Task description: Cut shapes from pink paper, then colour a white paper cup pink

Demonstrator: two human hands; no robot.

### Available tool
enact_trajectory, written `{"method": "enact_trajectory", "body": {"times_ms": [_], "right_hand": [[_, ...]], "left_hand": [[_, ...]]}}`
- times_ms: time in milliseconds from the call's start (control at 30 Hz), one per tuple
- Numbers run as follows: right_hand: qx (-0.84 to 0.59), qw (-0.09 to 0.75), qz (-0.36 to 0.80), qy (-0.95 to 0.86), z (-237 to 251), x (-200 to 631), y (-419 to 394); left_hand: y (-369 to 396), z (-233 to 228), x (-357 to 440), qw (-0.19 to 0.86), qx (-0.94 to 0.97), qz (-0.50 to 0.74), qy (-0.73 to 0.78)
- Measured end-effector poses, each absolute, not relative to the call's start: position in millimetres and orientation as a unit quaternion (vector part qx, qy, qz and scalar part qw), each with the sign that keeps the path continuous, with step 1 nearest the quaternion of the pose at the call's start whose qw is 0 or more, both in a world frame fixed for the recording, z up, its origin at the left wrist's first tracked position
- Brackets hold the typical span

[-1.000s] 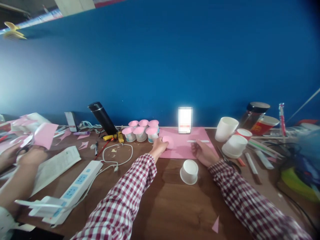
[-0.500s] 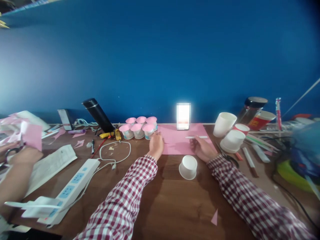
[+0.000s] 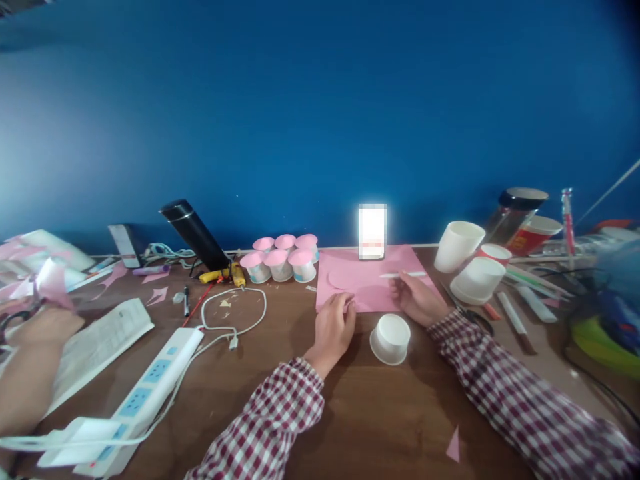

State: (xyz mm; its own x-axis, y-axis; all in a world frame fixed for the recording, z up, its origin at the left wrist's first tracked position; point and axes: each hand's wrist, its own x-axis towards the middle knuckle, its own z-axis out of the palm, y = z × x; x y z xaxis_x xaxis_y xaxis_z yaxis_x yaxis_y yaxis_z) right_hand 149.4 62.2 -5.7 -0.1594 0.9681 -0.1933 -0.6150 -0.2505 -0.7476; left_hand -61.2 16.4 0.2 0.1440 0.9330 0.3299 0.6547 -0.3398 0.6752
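The right hand (image 3: 415, 298) pinches a partly hidden white pen (image 3: 411, 275) over a pink sheet (image 3: 367, 283) on the worktop (image 3: 370, 413). The left hand (image 3: 334, 328) curls at the sheet's near edge; whether it holds anything is unclear. A co-worker's forearm (image 3: 31, 383) is cut off at left.

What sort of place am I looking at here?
Likely a shared craft worktable: it holds a pink sheet and six cups with pink tops, and another person's hand shows at the left.
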Motion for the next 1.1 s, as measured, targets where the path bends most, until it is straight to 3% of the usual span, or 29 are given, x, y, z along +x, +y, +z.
{"method": "enact_trajectory", "body": {"times_ms": [400, 1100], "right_hand": [[-0.351, 0.572, 0.7, -0.244, -8, 147, 62], [-0.338, 0.577, 0.69, -0.277, -6, 144, 60]], "left_hand": [[13, 1, -57, 0.274, 0.76, 0.366, 0.463], [21, -6, -53, 0.244, 0.782, 0.334, 0.467]]}}
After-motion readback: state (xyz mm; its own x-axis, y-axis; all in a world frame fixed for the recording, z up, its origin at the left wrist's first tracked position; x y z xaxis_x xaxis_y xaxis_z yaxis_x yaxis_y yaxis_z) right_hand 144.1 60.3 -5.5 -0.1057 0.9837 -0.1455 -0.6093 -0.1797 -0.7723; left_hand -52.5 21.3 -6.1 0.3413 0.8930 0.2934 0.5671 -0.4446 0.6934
